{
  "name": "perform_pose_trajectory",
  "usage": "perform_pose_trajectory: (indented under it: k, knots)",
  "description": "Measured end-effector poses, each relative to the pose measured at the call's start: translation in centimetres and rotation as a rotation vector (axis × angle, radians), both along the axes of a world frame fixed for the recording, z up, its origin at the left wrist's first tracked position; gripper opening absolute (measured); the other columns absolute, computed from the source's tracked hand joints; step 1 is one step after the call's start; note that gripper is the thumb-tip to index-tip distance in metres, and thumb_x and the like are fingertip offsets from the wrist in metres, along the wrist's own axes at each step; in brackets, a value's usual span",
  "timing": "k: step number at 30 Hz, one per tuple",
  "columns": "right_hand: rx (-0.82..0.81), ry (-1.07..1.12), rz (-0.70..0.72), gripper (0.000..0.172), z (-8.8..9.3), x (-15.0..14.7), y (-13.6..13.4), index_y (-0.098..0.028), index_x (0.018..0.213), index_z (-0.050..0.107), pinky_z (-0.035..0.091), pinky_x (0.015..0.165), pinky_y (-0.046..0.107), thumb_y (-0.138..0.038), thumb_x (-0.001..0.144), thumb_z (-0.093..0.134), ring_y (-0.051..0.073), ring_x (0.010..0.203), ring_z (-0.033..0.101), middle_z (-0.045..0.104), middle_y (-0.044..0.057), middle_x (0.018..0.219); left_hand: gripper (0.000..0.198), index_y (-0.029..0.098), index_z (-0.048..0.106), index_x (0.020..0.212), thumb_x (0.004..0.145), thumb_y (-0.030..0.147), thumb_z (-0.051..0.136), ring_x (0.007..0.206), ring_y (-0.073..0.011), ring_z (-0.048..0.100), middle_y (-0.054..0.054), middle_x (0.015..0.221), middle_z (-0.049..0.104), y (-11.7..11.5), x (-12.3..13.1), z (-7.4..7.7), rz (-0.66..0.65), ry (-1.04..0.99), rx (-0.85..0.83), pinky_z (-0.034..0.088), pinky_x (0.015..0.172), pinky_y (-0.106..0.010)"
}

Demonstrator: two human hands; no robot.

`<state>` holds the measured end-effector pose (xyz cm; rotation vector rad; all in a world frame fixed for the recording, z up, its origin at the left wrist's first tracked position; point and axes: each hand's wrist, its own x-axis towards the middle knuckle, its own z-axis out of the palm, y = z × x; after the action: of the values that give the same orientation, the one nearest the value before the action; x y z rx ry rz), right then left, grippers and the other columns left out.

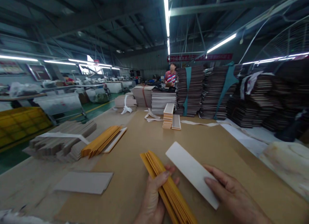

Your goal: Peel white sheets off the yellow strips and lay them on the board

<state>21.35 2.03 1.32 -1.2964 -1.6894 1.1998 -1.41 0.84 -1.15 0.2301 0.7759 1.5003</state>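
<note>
A bundle of long yellow-orange folded strips (166, 185) is gripped in my left hand (154, 192), thumb across the top and fingertips showing on the far side. My right hand (227, 188) pinches a flat white strip of card (193, 175) between thumb and fingers, tilted beside the bundle and apart from it. On the left part of the table lies a flat grey card piece (84, 182). Farther off sits a fanned pile of yellow-orange strips (102, 141), with a white-faced strip (116, 139) along its right side.
Grey card pieces tied with a white band (61, 143) lie at the left. Ahead stands a small stack of orange-edged strips (168, 116). Tall dark stacks (189, 92) line the table's far side. A person (171, 76) is behind them. Whitish crumpled material (288, 163) rests at the right.
</note>
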Motion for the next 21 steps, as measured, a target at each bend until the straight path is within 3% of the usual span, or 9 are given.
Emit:
perform_pose_trajectory:
  k: [3, 6, 9, 15, 21]
  knots:
    - [0.029, -0.166, -0.079, 0.063, 1.1, 5.0, 1.2, -0.029, 0.129, 0.066, 0.051, 0.095, 0.045, -0.072, 0.084, 0.056, 0.035, 0.113, 0.062, 0.068, 0.005, 0.124, 0.025, 0.015, 0.067, 0.094, 0.072, 0.006, 0.073, 0.094, -0.0249, 0.071, -0.01, 0.098, 0.072, 0.1, -0.3, 0.3, 0.154, -0.028, -0.054, 0.06, 0.091, -0.049]
    - [0.115, -0.436, 0.067, 0.049, 1.4, 9.8, 2.3, -0.029, 0.121, 0.072, 0.051, 0.094, 0.05, -0.062, 0.091, 0.053, 0.034, 0.108, 0.065, 0.071, 0.005, 0.118, 0.015, 0.014, 0.067, 0.093, 0.08, 0.007, 0.066, 0.087, -0.0205, 0.07, -0.008, 0.093, 0.072, 0.1, -0.8, 0.8, 0.213, -0.072, -0.069, 0.06, 0.091, -0.049]
    - [0.231, -0.558, 0.041, 0.045, 0.5, 12.1, 2.4, -0.027, 0.119, 0.074, 0.035, 0.11, 0.057, -0.056, 0.088, 0.061, 0.036, 0.122, 0.055, 0.066, 0.007, 0.126, 0.012, 0.013, 0.068, 0.091, 0.082, 0.008, 0.063, 0.085, -0.0198, 0.07, -0.009, 0.092, 0.072, 0.2, -0.9, 1.3, 0.192, -0.082, -0.097, 0.06, 0.09, -0.049]
    - [0.344, -0.628, 0.083, 0.043, -2.2, 8.9, 0.3, -0.027, 0.137, 0.06, 0.028, 0.117, 0.047, -0.045, 0.099, 0.051, 0.025, 0.137, 0.041, 0.051, 0.004, 0.146, 0.022, 0.011, 0.069, 0.097, 0.076, 0.006, 0.065, 0.096, -0.0258, 0.07, -0.014, 0.1, 0.073, 0.1, -0.4, 1.4, 0.032, 0.019, -0.108, 0.058, 0.092, -0.055]
    - [0.423, -0.654, 0.141, 0.039, -3.7, 7.4, -2.2, -0.028, 0.137, 0.06, 0.024, 0.117, 0.051, -0.044, 0.102, 0.051, 0.025, 0.139, 0.036, 0.048, 0.005, 0.149, 0.032, 0.01, 0.068, 0.105, 0.074, 0.004, 0.067, 0.106, -0.0301, 0.068, -0.018, 0.115, 0.07, -0.2, -0.4, 1.3, -0.059, 0.066, -0.087, 0.056, 0.095, -0.057]
